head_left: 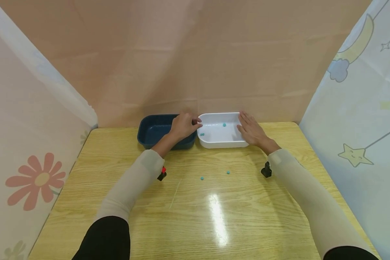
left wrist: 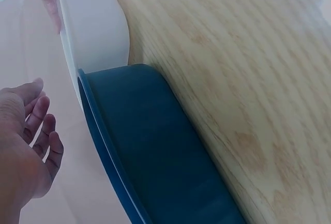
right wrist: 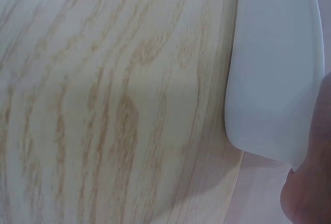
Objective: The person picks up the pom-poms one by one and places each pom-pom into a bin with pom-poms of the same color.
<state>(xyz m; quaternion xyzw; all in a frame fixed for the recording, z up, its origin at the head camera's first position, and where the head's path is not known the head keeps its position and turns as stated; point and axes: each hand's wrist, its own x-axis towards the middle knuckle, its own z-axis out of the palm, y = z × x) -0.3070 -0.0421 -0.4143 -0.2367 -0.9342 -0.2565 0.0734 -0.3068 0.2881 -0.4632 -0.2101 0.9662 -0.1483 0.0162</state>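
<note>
A white tray (head_left: 223, 144) holds several small teal pellets, one of them a pellet (head_left: 224, 125) near its middle. Left of it stands a dark blue tray (head_left: 146, 133). My left hand (head_left: 182, 126) hovers over the right part of the blue tray, fingertips near the white tray's left end. In the left wrist view the fingers (left wrist: 37, 118) are loosely bent, with nothing visible between them. With fingers straight, my right hand (head_left: 251, 129) lies across the white tray's right end; in the right wrist view only part of this hand (right wrist: 313, 188) shows.
Two teal pellets, a left one (head_left: 202, 178) and a right one (head_left: 228, 172), lie on the wooden table (head_left: 188, 216) in front of the trays. Behind the trays rises a brown backdrop (head_left: 247, 72); patterned sheets flank both sides.
</note>
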